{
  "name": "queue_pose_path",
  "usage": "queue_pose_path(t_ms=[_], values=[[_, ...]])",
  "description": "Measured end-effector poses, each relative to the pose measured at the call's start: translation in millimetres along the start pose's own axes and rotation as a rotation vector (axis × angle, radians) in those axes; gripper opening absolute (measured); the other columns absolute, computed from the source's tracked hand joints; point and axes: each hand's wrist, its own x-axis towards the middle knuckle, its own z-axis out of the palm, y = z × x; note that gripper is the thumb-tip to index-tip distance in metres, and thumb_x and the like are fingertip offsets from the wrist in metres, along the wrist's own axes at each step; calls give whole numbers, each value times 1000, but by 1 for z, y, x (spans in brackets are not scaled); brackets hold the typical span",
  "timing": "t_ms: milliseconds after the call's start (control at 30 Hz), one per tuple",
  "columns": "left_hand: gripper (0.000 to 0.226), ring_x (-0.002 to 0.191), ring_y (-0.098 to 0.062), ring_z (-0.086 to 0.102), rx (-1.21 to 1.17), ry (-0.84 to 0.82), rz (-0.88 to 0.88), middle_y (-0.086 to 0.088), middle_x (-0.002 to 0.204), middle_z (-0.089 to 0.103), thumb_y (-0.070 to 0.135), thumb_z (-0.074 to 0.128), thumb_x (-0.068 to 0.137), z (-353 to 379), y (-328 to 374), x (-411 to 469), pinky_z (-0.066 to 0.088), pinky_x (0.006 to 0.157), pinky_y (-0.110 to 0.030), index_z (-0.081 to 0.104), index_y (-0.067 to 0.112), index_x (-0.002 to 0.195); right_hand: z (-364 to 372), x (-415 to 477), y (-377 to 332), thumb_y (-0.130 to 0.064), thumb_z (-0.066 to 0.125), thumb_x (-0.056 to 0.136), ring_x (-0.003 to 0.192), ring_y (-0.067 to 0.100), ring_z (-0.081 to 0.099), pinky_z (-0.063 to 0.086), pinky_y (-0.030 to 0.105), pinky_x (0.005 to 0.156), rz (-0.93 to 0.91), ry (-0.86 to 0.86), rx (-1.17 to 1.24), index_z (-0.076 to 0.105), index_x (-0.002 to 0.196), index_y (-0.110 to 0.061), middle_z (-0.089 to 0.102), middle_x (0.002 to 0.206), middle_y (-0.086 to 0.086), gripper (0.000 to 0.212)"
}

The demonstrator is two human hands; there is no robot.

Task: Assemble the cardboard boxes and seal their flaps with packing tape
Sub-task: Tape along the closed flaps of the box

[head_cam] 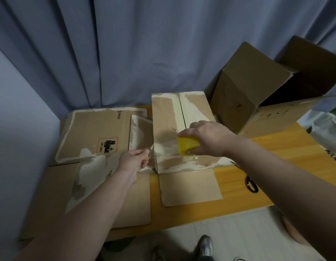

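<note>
Both hands grip: left hand (134,160) pinches slippery, clingy tape end; right hand (206,138) closes around light yellow dispenser (188,145) on stiff box (169,117).

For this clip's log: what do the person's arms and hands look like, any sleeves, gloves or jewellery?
Both arms are bare along their whole visible length: no sleeves reach into view. The left hand and right hand wear no gloves, and no watch, bracelet or ring shows on the visible sides. No markings or bandages can be made out.
</note>
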Motion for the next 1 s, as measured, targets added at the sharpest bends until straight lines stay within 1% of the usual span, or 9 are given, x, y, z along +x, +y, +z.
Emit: queue_pose_path(t_ms=[100, 167, 300, 433, 567, 700, 767, 867, 1000], values=[[14, 65, -9, 54, 14, 33, 29, -3, 79, 63, 13, 67, 87, 2, 0, -2, 44, 55, -17, 63, 10, 100, 0, -6, 3, -49, 71, 79, 116, 21, 51, 46, 33, 88, 60, 24, 94, 17, 145, -37, 51, 132, -1, 86], [14, 66, -9, 53, 14, 51, 60, -2, 79, 62, 14, 65, 89, 4, 0, -3, 41, 56, -18, 61, 10, 102, 2, -13, 9, -51, 76, 72, 115, 15, 47, 48, 34, 89, 101, 74, 277, 22, 142, -35, 45, 130, -6, 90], [14, 68, -9, 53, 10, 77, 81, 0, 80, 62, 15, 63, 91, 6, -2, -5, 40, 57, -18, 60, 11, 104, 28, -40, 32, -45, 80, 67, 112, 7, 44, 46, 31, 90, 223, 237, 549, 40, 133, -25, 43, 122, -11, 80], [14, 70, -9, 52, 38, 83, 86, 1, 78, 61, 22, 62, 92, 1, -5, -5, 44, 66, -23, 62, 12, 101, 60, -48, 30, -27, 75, 72, 111, 27, 53, 41, 30, 82, 271, 375, 605, 47, 125, -18, 52, 117, 1, 61], [9, 67, -10, 51, 72, 56, 94, 0, 75, 60, 23, 61, 92, 5, -6, -8, 45, 89, -38, 61, 18, 85, 62, -32, 0, -10, 74, 68, 98, 37, 56, 48, 45, 81, 172, 580, 314, 37, 134, -25, 55, 112, 16, 77], [9, 66, -10, 50, 47, 95, 97, -1, 75, 59, 18, 61, 92, 5, -7, -7, 43, 64, -23, 61, 12, 99, 58, -34, 2, -17, 61, 78, 88, 38, 54, 51, 48, 71, 155, 659, 108, 38, 138, -28, 52, 103, 20, 65], [9, 68, -10, 49, 68, 105, 100, -1, 76, 59, 19, 61, 92, 2, -8, -6, 41, 66, -22, 61, 13, 99, 57, -38, 9, -21, 50, 81, 91, 34, 47, 47, 47, 72, 115, 637, 55, 39, 137, -29, 46, 105, 16, 58], [8, 70, -11, 48, 94, 135, 102, -1, 77, 60, 19, 62, 92, -1, -8, -1, 42, 83, -31, 61, 13, 96, 57, -44, 15, -9, 70, 77, 94, 31, 41, 42, 47, 74, 77, 574, -33, 40, 137, -30, 39, 108, 12, 71], [11, 69, -9, 49, 136, 135, 106, -2, 76, 60, 19, 61, 92, -4, -11, 4, 40, 84, -30, 61, 10, 97, 52, -37, 7, -10, 80, 68, 95, 35, 49, 44, 47, 77, 85, 548, -100, 41, 136, -29, 50, 107, 17, 81]])
